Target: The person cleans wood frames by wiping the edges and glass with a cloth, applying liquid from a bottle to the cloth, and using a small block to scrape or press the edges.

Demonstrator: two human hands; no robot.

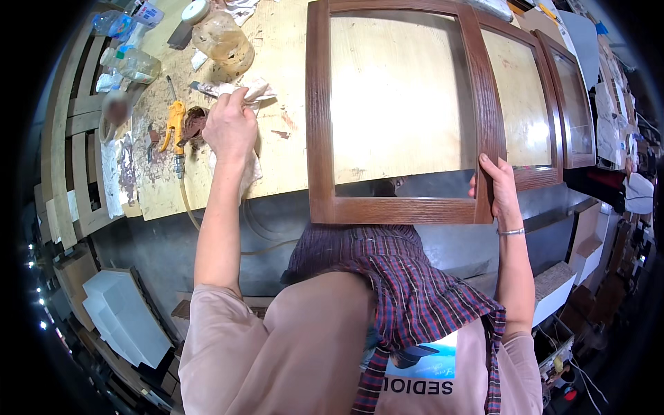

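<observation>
My right hand (499,185) grips the lower right corner of a brown wooden frame with a glass pane (318,104), thumb on the front face. The frame lies on the table with its lower rail past the near edge. My left hand (232,128) is on the table left of the frame, its fingers closed on a crumpled white rag (257,90). A small flat-bladed tool (203,88) sticks out beside those fingertips. Close to the left hand are a dark brown lump of putty-like material (196,122) and a yellow air blow gun (176,123) with a hose.
More brown glazed frames (522,97) stand in a row to the right. At the back left are a large cloudy jar (225,45), a smaller jar (140,66) and a blue-tinted bottle (111,24). Brown smears mark the wooden tabletop (290,162). White boxy pieces (124,315) sit below left.
</observation>
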